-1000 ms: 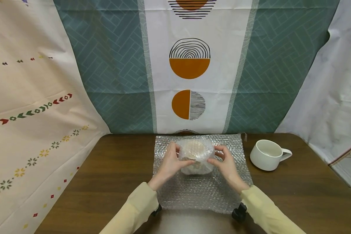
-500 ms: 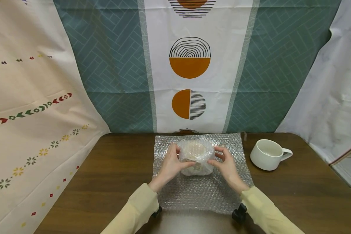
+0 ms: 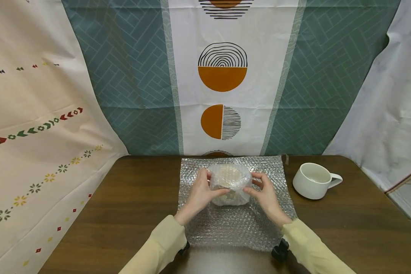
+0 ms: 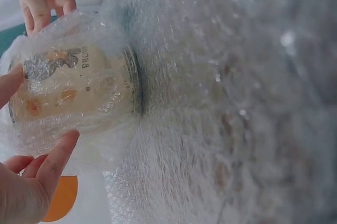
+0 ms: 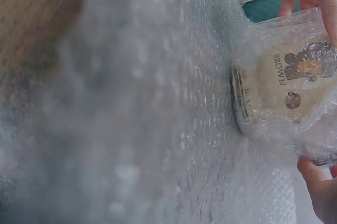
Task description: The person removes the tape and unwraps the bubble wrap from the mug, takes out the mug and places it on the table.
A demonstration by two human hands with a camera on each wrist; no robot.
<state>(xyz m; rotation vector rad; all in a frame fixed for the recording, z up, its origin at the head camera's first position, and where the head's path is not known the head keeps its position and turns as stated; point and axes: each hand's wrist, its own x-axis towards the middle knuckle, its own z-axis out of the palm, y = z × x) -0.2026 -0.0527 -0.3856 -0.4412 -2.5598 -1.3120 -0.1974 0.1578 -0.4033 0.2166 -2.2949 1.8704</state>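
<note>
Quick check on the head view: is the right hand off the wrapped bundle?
No, the right hand holds the right side of the wrapped bundle, opposite the left hand.

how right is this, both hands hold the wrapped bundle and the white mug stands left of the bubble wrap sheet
Wrong side: the head view shows the white mug right of the bubble wrap sheet. The left hand and right hand do hold the wrapped bundle.
</note>
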